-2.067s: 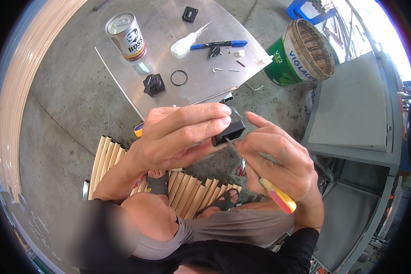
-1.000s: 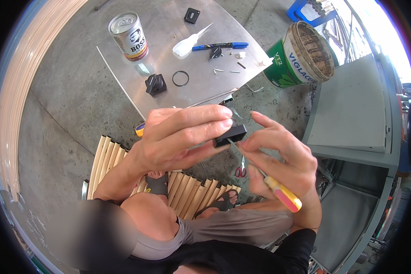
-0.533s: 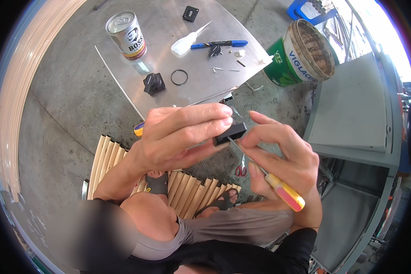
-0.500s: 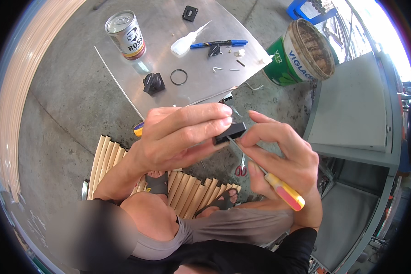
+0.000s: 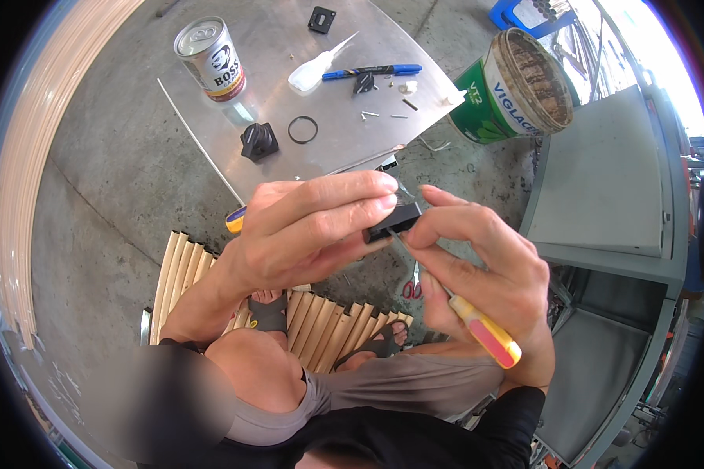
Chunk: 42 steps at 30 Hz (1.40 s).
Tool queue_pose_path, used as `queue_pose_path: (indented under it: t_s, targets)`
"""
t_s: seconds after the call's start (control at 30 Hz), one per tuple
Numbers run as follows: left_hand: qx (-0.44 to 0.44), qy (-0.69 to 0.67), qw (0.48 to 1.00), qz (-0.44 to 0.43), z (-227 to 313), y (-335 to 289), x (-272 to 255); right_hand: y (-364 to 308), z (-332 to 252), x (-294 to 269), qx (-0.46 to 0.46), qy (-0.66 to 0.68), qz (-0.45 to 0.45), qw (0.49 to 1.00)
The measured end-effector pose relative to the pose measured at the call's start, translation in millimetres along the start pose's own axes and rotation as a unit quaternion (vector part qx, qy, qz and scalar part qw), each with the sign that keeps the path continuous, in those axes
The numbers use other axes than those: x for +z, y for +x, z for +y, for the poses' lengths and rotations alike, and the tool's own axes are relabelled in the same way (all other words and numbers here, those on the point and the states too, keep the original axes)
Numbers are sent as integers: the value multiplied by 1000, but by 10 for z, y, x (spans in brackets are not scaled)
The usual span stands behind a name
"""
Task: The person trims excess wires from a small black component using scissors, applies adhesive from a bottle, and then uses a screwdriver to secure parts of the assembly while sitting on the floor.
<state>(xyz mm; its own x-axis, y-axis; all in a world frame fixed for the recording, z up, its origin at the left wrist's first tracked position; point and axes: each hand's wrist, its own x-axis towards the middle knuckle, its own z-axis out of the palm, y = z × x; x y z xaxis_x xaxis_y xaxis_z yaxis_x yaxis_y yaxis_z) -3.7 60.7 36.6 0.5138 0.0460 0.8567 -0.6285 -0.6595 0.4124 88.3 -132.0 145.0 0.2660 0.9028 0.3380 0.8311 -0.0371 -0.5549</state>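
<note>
A small black rectangular block (image 5: 397, 220), with a coil spring next to it, is gripped by the fingers of my left hand (image 5: 313, 219) above the near edge of the metal table (image 5: 270, 51). My right hand (image 5: 489, 262) is closed on a screwdriver (image 5: 485, 330) with a yellow and red handle; its tip meets the block's near face. On the table lie a black rotary knob (image 5: 260, 142), a thin black ring (image 5: 303, 130), a smaller black knob (image 5: 364, 82) and a few small screws (image 5: 370, 116).
The table also holds a drink can (image 5: 211, 61), a white nozzle bottle (image 5: 310, 76), a blue marker (image 5: 403, 69) and a square black plate (image 5: 322, 20). A green-white bucket (image 5: 477, 102) stands right, beside a grey metal cabinet (image 5: 602, 176). Red-handled scissors (image 5: 412, 289) lie below my hands.
The screwdriver's handle has shifted slightly downward, its tip staying at the block. Both hands keep their grips; the table appears a little farther left and up in view.
</note>
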Motion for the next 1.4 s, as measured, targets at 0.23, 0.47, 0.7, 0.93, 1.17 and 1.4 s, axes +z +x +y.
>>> queue_pose_path:
  t_s: [0.23, 0.47, 0.7, 0.93, 1.17, 1.4]
  targets:
    - [1, 0, 1000, 4, 22, 35, 9, 28, -1, 26, -4, -1, 10, 1000]
    - [-6, -5, 1000, -4, 17, 28, -6, 45, -16, 19, 2, 5, 4, 1000]
    - [-15, -11, 1000, -8, 18, 12, -1, 35, -18, 24, 13, 6, 6, 1000]
    - [-11, -14, 1000, -11, 11, 2, -8, 38, -20, 43, 12, 13, 7, 1000]
    - [-10, -23, 1000, -8, -7, -8, 6, 34, -15, 46, 7, 4, 9, 1000]
    - [-12, -19, 1000, 2, 11, 8, 8, 28, 7, 16, 4, 21, 6, 1000]
